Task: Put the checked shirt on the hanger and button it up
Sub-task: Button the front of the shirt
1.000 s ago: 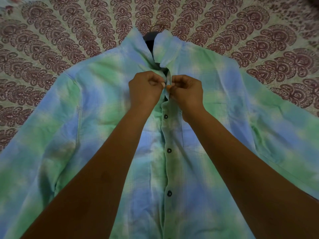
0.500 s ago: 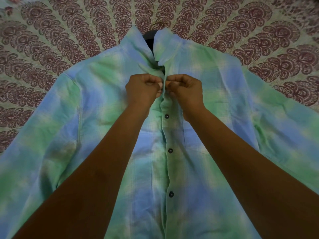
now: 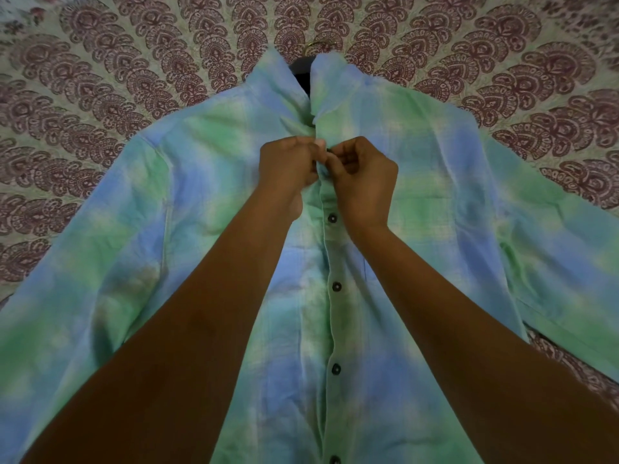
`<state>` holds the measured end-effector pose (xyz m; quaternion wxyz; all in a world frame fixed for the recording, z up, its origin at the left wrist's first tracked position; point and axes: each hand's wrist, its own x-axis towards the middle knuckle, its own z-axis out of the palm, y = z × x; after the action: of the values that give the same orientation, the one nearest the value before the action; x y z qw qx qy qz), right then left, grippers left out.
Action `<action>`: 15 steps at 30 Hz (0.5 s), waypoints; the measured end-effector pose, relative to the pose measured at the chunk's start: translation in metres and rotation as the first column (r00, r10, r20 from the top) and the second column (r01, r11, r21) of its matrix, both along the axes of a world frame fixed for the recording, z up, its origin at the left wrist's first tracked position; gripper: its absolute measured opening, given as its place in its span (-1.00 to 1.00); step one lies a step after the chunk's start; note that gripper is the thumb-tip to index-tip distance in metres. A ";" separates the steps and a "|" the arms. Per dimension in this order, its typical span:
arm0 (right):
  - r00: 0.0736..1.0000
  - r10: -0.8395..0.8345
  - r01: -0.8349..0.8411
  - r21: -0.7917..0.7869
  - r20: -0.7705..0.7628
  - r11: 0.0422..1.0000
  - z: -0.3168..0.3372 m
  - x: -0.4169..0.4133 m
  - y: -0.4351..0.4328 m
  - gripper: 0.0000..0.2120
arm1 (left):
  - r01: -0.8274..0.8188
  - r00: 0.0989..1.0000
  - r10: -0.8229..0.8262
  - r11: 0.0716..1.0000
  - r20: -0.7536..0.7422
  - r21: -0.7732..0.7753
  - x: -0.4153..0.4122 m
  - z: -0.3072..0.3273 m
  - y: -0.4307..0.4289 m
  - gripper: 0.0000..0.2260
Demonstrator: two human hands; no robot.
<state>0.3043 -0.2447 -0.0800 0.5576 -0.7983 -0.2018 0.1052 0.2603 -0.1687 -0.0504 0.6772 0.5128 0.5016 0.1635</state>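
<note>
At the placket's [image 3: 330, 259] top, L hand [image 3: 288, 169] & R hand [image 3: 363, 182], fingers curled, pinch the checked shirt's [image 3: 435, 182] front edges together, shirt flat on the bedspread [image 3: 134, 78], placket running 12-to-6, collar [image 3: 335, 78] & hanger [image 3: 301, 67] at 12 o'clock, both hands equally near.

The soft blue-and-green checked shirt [image 3: 418, 195] lies front up, spread wide on a maroon-printed bedspread [image 3: 100, 95]. The dark round buttons [image 3: 336, 286] visible down its front edge are fastened, while the collar [image 3: 335, 82] stands open at the top. In that gap shows the black hanger [image 3: 301, 70], its brass-coloured hook [image 3: 315, 45] just beyond the collar
</note>
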 end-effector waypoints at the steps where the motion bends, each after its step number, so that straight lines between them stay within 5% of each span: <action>1: 0.999 0.008 -0.007 -0.014 0.037 1.000 -0.001 0.000 -0.001 -0.89 | 0.009 1.000 -0.009 1.000 -0.007 -0.001 0.000 0.001 0.000 -0.84; 7: 0.950 0.021 0.018 -0.121 0.313 0.992 -0.003 -0.007 0.002 -0.92 | 0.003 0.995 0.015 0.984 -0.100 0.177 0.003 -0.012 -0.003 -0.75; 15: 0.983 -0.023 0.042 -0.100 0.183 0.994 -0.003 -0.003 0.006 -0.90 | -0.068 0.991 0.095 0.961 -0.090 0.269 0.005 -0.024 -0.005 -0.76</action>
<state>0.3017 -0.2383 -0.0829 0.4966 -0.8354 -0.2332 0.0330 0.2656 -0.1742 -0.0742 0.5687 0.5854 0.5300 0.2302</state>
